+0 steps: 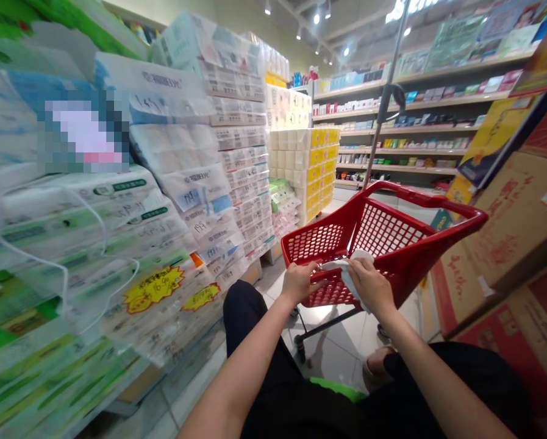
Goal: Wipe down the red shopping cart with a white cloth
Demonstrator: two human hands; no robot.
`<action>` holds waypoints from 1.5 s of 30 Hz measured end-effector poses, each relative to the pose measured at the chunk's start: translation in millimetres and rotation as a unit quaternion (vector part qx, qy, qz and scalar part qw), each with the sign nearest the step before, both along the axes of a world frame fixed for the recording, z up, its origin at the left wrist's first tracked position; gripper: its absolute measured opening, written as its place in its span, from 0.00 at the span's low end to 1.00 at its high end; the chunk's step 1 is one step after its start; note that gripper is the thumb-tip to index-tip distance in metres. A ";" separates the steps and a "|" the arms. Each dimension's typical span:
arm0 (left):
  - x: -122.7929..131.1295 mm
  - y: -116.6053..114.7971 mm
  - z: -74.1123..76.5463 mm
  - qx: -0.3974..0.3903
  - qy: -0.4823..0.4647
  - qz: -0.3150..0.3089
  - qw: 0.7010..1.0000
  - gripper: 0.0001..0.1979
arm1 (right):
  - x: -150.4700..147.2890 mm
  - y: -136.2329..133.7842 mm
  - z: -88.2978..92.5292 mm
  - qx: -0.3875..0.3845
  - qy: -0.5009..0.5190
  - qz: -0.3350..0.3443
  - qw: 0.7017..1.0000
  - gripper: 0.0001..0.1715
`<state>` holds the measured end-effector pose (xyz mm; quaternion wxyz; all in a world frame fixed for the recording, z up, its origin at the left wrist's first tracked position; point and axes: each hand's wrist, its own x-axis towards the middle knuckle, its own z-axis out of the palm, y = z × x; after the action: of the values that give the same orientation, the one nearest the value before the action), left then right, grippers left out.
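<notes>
A red shopping cart (408, 263) with a perforated plastic basket stands just ahead of my knees. My left hand (299, 284) has its fingers closed around the basket's near rim, at the left. A little to the right, my right hand (370, 285) presses a white cloth (349, 281) over the same rim. The cloth is crumpled and hangs partly down the basket's side; whether it is fabric or paper I cannot tell. Part of it also shows inside the basket, beyond my right hand.
Tall stacks of wrapped tissue packs (163, 164) with yellow price tags (154, 288) rise at the left, a white cable (30, 253) lying across them. Cardboard boxes (513, 213) crowd the right. Stocked shelves (419, 131) and a metal pole (380, 116) stand behind the cart.
</notes>
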<state>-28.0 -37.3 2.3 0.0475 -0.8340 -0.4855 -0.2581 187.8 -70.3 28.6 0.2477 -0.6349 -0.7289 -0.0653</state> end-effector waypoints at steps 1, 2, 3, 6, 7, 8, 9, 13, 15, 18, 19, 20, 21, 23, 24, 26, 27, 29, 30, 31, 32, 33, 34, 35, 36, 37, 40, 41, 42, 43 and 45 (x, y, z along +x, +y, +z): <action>1.7 -1.8 -0.3 0.003 0.003 0.006 1.000 0.20 | -10.0 -2.7 -1.7 -0.006 -0.003 0.013 1.000 0.22; 3.4 -3.7 -0.6 0.006 0.006 0.012 1.000 0.21 | -17.2 -4.9 -2.9 -0.011 -0.007 0.023 1.000 0.21; 5.1 -5.4 -1.1 0.009 0.010 0.018 1.000 0.21 | -21.4 -6.5 -3.4 -0.014 -0.010 0.031 0.999 0.21; 10.8 -9.8 -2.4 0.013 0.015 0.029 0.999 0.22 | -17.3 -7.0 -1.5 -0.020 -0.022 0.054 0.998 0.21; 13.3 -10.7 -2.7 0.014 0.014 0.032 0.999 0.23 | -12.1 -5.7 -0.3 -0.023 -0.025 0.061 0.998 0.21; 16.2 -11.3 -2.8 0.014 0.013 0.035 0.999 0.24 | -6.2 -3.9 0.8 -0.029 -0.027 0.068 0.997 0.21; 19.7 -11.7 -2.8 0.014 0.012 0.040 0.999 0.24 | -0.2 -1.5 1.5 -0.034 -0.026 0.073 0.996 0.22; 36.8 -12.1 -1.7 0.004 0.016 0.060 0.998 0.25 | 18.0 11.8 -1.7 -0.053 0.015 0.090 0.994 0.22; 42.5 -12.1 -0.3 -0.004 0.020 0.043 0.999 0.25 | 23.7 19.5 -5.9 -0.050 0.050 0.099 0.993 0.22; 37.3 -8.8 4.5 -0.020 0.028 -0.063 0.997 0.21 | 31.7 29.9 -10.1 -0.035 0.082 0.107 0.990 0.21; 30.9 -5.8 7.0 -0.024 0.035 -0.107 0.993 0.20 | 34.6 32.8 -10.5 -0.032 0.085 0.108 0.990 0.21; 22.4 -1.7 9.9 -0.024 0.046 -0.142 0.989 0.20 | 37.6 35.4 -10.4 -0.030 0.084 0.108 0.990 0.21; 12.3 3.7 12.8 -0.019 0.059 -0.164 0.984 0.20 | 40.6 37.9 -9.9 -0.029 0.081 0.106 0.991 0.21; -9.4 17.0 17.6 0.003 0.090 -0.166 0.982 0.20 | 46.3 42.1 -8.4 -0.030 0.072 0.098 0.992 0.21; -19.3 24.1 18.8 0.010 0.103 -0.150 0.983 0.21 | 48.7 44.0 -7.7 -0.030 0.068 0.093 0.993 0.21; -33.2 35.9 17.6 0.012 0.126 -0.115 0.985 0.24 | 52.0 47.2 -6.8 -0.030 0.061 0.083 0.994 0.21; -36.5 39.8 15.2 0.013 0.133 -0.101 0.986 0.26 | 52.6 48.3 -6.7 -0.028 0.059 0.078 0.995 0.21; -36.4 42.1 8.4 0.024 0.134 -0.080 0.987 0.28 | 51.3 48.7 -7.1 -0.019 0.058 0.060 0.996 0.21; -33.9 41.0 4.6 0.032 0.129 -0.071 0.989 0.29 | 49.3 47.7 -7.6 -0.013 0.056 0.047 0.997 0.21; -30.6 38.7 1.1 0.040 0.121 -0.065 0.990 0.30 | 46.3 45.5 -8.2 -0.007 0.055 0.034 0.998 0.21; -27.0 35.8 -2.0 0.046 0.112 -0.060 0.991 0.29 | 42.5 41.9 -9.0 -0.002 0.051 0.023 0.998 0.20; -23.6 32.6 -4.6 0.050 0.104 -0.058 0.992 0.29 | 37.9 37.0 -10.2 0.004 0.046 0.015 0.999 0.20; -20.6 29.7 -6.5 0.053 0.097 -0.056 0.992 0.28 | 32.7 30.5 -11.7 0.010 0.040 0.011 0.999 0.19; -18.1 27.1 -7.9 0.054 0.089 -0.054 0.993 0.28 | 27.1 22.9 -13.6 0.016 0.032 0.011 0.999 0.19; -16.0 24.9 -8.9 0.056 0.082 -0.051 0.994 0.27 | 21.3 14.3 -15.9 0.022 0.023 0.013 0.999 0.18; -14.4 23.3 -9.7 0.056 0.076 -0.048 0.994 0.27 | 15.6 5.3 -18.4 0.029 0.012 0.018 0.999 0.18; -10.4 20.2 -10.9 0.054 0.063 -0.038 0.996 0.25 | -0.6 -18.1 -25.0 0.048 -0.034 0.032 0.998 0.17; -8.7 19.2 -11.1 0.053 0.062 -0.035 0.996 0.23 | -5.6 -23.1 -25.8 0.050 -0.053 0.032 0.997 0.17; -6.7 18.2 -11.2 0.052 0.061 -0.032 0.996 0.22 | -10.8 -26.1 -25.6 0.048 -0.073 0.030 0.996 0.17; -4.3 17.0 -11.1 0.050 0.061 -0.028 0.996 0.21 | -16.3 -27.2 -24.3 0.041 -0.096 0.026 0.994 0.17; 1.4 14.3 -10.7 0.045 0.061 -0.026 0.997 0.19 | -29.0 -24.8 -19.1 0.015 -0.140 0.019 0.990 0.15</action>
<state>-26.6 -22.9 -8.4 0.1079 -0.8575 -0.4474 -0.2297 158.8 -95.2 9.5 0.1533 -0.6018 -0.7673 -0.1597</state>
